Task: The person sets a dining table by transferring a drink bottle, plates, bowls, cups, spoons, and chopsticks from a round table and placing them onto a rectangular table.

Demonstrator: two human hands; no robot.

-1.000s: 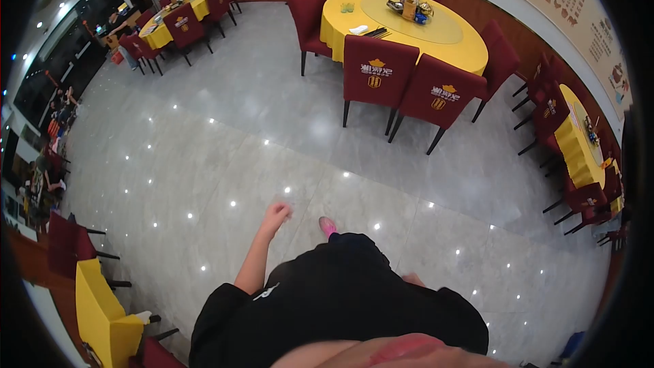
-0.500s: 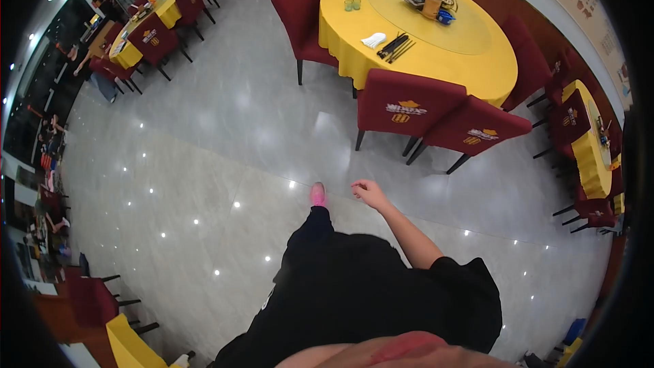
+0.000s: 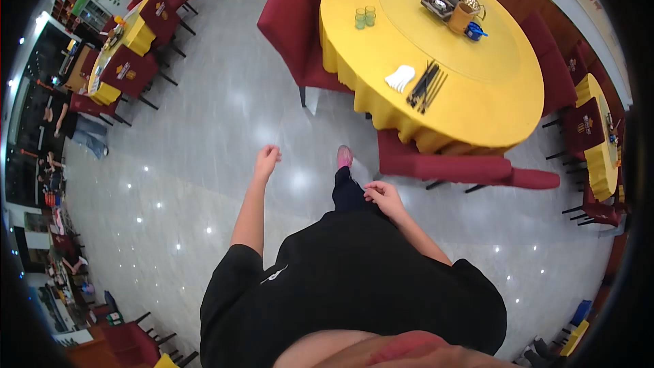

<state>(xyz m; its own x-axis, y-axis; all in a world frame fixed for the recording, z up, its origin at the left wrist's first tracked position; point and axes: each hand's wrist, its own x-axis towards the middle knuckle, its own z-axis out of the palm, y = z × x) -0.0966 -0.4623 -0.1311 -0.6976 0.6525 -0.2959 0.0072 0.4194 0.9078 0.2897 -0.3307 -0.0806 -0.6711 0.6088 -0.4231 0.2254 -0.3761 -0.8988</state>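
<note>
My left hand (image 3: 268, 162) hangs over the floor at left centre, its fingers loosely bent and slightly apart, with nothing seen in it. My right hand (image 3: 383, 199) is in front of my dark trousers, below the nearest chair (image 3: 443, 167). Its fingers are half curled and appear to hold nothing. Neither hand touches the furniture. Ahead on the right stands a round table (image 3: 381, 105) with a yellow cloth. On it lie black chopsticks (image 3: 425, 85) beside a small white pile (image 3: 400, 78), with green glasses (image 3: 365, 17) farther back.
A wooden holder (image 3: 461, 17) and a blue container (image 3: 475, 31) stand on the table's turntable. A red chair (image 3: 296, 41) is at its left side. More yellow-covered tables (image 3: 139, 34) stand far left and right. A person in jeans (image 3: 90, 135) is at the left.
My left hand has come into view at left centre. The round table and its chairs appear closer and lower in view. My right hand has shifted slightly right.
</note>
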